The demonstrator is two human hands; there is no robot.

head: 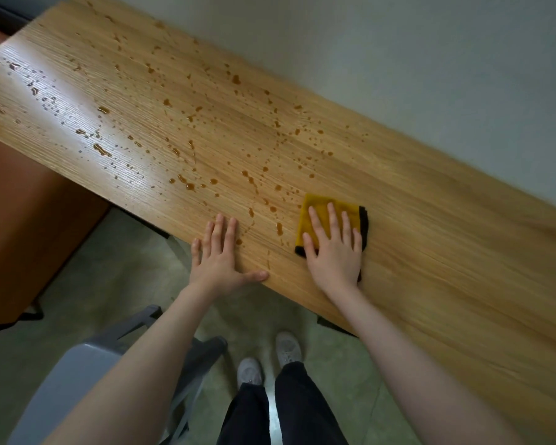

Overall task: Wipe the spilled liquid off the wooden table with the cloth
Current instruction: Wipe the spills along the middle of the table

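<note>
The right hand (334, 252) lies flat, fingers straight and spread, pressing the yellow cloth (321, 216) on the table (430, 239) near its near edge. The left hand (220, 255) rests open on the wood, left of it. Brown spill (190, 186) drops spread left and far; some may be glare.

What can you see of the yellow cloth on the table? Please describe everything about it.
The cloth is mustard yellow with a dark edge, soft and towel-like, folded into a small rectangle. It lies flat on the wooden table near its front edge, just right of the brown spilled drops. The right hand presses on it with straight, spread fingers and covers its near half.
</note>
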